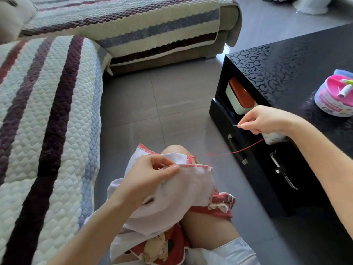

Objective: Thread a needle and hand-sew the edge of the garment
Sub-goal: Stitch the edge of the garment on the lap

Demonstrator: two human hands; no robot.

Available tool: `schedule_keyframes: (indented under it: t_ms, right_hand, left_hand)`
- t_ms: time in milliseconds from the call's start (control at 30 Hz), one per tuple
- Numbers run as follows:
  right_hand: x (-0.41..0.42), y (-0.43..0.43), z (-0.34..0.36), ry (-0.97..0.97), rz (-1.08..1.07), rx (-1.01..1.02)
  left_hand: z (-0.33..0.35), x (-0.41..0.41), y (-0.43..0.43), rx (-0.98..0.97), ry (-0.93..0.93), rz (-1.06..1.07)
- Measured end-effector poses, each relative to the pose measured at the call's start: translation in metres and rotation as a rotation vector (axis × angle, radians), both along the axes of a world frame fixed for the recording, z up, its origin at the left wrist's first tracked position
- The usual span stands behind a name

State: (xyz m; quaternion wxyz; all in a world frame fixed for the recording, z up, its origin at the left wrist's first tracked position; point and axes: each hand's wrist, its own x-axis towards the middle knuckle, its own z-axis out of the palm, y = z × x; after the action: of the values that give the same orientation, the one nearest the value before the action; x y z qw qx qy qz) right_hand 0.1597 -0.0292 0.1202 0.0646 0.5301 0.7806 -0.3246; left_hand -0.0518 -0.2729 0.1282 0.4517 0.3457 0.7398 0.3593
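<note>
A white garment (191, 186) with a red-stitched edge lies over my knee. My left hand (150, 176) pinches that edge between thumb and fingers. Up and to the right, my right hand (265, 119) pinches a thin needle (236, 125) whose tip points left. Red thread (240, 150) runs taut from under my right hand down to the garment's edge, with a small loop near the seam. A scrap of white cloth shows under my right palm.
A black patterned table (286, 73) stands on the right, carrying a round sewing box (336, 92) with a pink lid and spools. A striped quilted sofa (47, 111) fills the left. Grey tiled floor (162, 102) lies between them.
</note>
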Motion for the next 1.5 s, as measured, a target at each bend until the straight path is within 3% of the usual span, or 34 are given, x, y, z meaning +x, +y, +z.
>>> schedule_keyframes:
  t_ms: [133,167,267,367,433,700,1500]
  right_hand:
    - [-0.008,-0.009,0.007,0.326,-0.275,0.487]
    - [-0.012,-0.021,0.016,0.476,-0.276,0.501]
    - [-0.025,-0.077,0.040,0.798,-0.127,0.161]
    - [-0.030,-0.134,0.038,0.793,0.151,0.013]
    - [-0.031,-0.152,0.027,0.758,0.226,-0.002]
    - [-0.038,-0.162,0.000,0.666,0.171,0.068]
    - [-0.042,-0.164,-0.008,0.657,0.144,0.084]
  left_hand:
    - [0.004,0.001,0.001,0.013,-0.041,0.030]
    - [0.004,0.001,0.002,0.013,-0.051,0.033]
    - [0.004,0.002,-0.001,0.024,-0.063,0.034]
    - [0.004,0.002,-0.004,0.057,-0.061,0.043]
    - [0.004,0.002,-0.005,0.080,-0.047,0.046]
    - [0.003,0.004,-0.007,0.113,0.015,0.021]
    - [0.008,0.007,-0.007,0.083,0.003,-0.002]
